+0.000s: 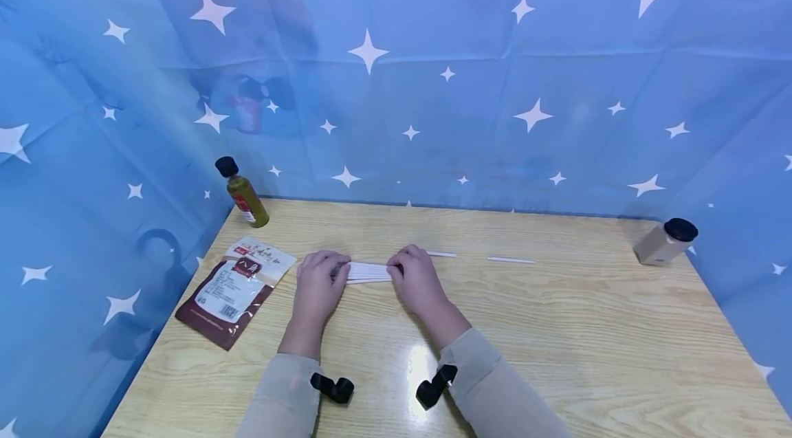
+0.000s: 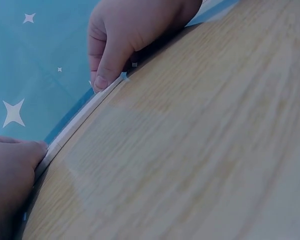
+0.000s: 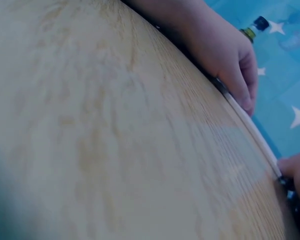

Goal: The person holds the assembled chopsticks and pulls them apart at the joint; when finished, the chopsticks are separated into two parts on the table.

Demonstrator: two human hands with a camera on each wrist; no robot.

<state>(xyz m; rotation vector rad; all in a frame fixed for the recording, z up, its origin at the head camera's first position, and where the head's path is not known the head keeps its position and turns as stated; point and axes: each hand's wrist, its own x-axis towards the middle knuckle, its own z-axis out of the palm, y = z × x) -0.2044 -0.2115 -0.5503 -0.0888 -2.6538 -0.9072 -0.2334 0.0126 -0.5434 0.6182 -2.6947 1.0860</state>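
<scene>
Several thin white sticks (image 1: pixel 369 273) lie side by side between my two hands, low on the tabletop. My left hand (image 1: pixel 319 281) grips their left ends, its fingers curled over them. At the opposite ends, my right hand (image 1: pixel 418 280) pinches the sticks between thumb and fingers. The left wrist view shows the right hand (image 2: pixel 135 35) with its thumb against the white edge of the sticks (image 2: pixel 80 119). In the right wrist view the left hand (image 3: pixel 225 57) holds the other end. The ends under the fingers are hidden.
Two loose white sticks lie to the right, one (image 1: pixel 442 254) partly behind the right hand, another (image 1: pixel 510 260) farther off. A spice pouch (image 1: pixel 230 290) lies left, with an oil bottle (image 1: pixel 247 201) behind it. A black-lidded jar (image 1: pixel 662 245) stands far right on the wooden table (image 1: pixel 588 335).
</scene>
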